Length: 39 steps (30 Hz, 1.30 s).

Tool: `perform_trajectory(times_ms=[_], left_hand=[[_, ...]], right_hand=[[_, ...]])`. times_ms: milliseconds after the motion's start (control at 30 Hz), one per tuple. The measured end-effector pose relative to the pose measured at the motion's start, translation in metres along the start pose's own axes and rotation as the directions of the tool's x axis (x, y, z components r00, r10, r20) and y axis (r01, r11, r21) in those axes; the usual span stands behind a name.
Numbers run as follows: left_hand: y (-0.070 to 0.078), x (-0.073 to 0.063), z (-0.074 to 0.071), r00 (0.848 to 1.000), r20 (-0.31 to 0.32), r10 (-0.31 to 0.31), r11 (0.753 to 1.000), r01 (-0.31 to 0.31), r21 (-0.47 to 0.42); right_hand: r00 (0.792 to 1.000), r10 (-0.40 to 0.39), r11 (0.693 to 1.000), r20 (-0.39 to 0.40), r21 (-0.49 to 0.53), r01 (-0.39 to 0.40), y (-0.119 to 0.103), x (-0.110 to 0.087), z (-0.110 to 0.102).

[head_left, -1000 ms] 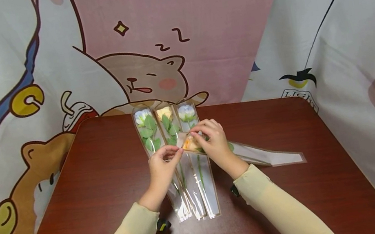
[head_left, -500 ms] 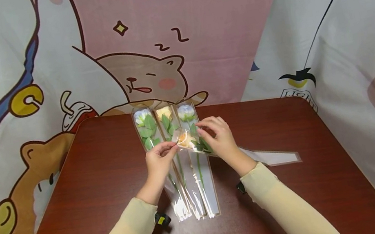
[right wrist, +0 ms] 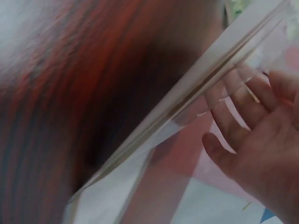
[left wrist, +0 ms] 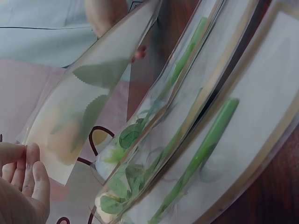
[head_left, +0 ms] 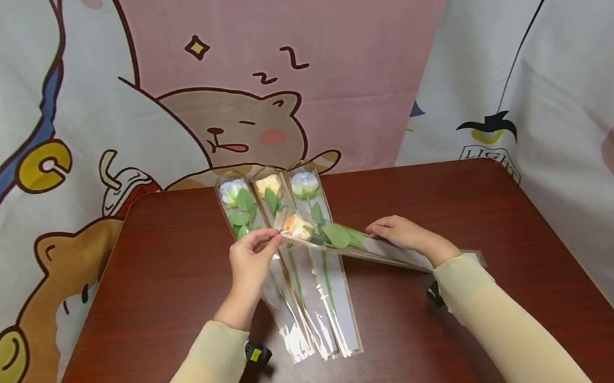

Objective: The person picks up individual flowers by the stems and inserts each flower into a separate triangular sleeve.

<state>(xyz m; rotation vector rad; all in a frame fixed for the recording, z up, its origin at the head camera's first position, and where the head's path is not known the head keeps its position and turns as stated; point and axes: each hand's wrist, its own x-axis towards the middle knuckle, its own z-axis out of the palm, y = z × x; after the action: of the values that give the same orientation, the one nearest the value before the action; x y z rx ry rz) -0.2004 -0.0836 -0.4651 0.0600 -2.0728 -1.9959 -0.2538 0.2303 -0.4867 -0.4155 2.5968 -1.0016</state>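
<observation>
My left hand (head_left: 250, 258) pinches the top corner of a clear-wrapped peach rose (head_left: 297, 227). The sleeve slants down to the right, crossing over the other wrapped flowers. In the left wrist view, thumb and fingers meet at the corner of this sleeve (left wrist: 70, 121), and the bloom shows faintly through it. Along the sleeve's upper edge, near the stem part, lies my right hand (head_left: 405, 234); in the right wrist view its loosely extended fingers (right wrist: 245, 105) touch the clear film. Underneath, side by side, are a bluish-white rose (head_left: 233, 194), a yellow rose (head_left: 268, 188) and another bluish-white rose (head_left: 306, 184), each sleeved.
A dark red-brown table (head_left: 166, 296) carries all the flowers. Behind it hangs a cartoon-printed cloth (head_left: 367, 39), which reaches round both sides. The wrapped blooms lie by the table's far edge, their stem ends pointing toward me.
My right hand has slid right, from the bloom down along the sleeve. The left hand has shifted slightly left, still pinching the corner, and the peach rose has moved left with it.
</observation>
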Motion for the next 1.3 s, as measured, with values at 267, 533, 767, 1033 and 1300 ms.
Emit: perform_trajectory(times_ms=[267, 533, 767, 1033, 1300], left_hand=[[0.002, 0.009, -0.005, 0.999, -0.048, -0.017, 0.999, 0.015, -0.047], [0.009, 0.017, -0.005, 0.993, -0.070, -0.094, 0.923, 0.060, -0.380], [0.012, 0.011, 0.010, 0.995, 0.093, -0.032, 0.951, 0.059, -0.303], [0.012, -0.007, 0.044, 0.940, 0.338, -0.037, 0.986, 0.089, -0.139], [0.041, -0.012, 0.049, 0.984, 0.150, 0.092, 0.989, -0.074, -0.125]], right_hand=[[0.997, 0.052, 0.979, -0.055, 0.199, -0.040, 0.009, -0.004, 0.001], [0.923, -0.133, 0.933, -0.361, 0.268, 0.239, -0.021, -0.010, 0.006], [0.809, -0.186, 0.757, -0.558, 0.444, 0.480, -0.069, -0.017, 0.011], [0.781, -0.059, 0.530, -0.622, 0.643, 0.553, -0.099, -0.013, 0.026], [0.777, -0.032, 0.619, -0.629, 0.597, 0.510, -0.104, -0.017, 0.033]])
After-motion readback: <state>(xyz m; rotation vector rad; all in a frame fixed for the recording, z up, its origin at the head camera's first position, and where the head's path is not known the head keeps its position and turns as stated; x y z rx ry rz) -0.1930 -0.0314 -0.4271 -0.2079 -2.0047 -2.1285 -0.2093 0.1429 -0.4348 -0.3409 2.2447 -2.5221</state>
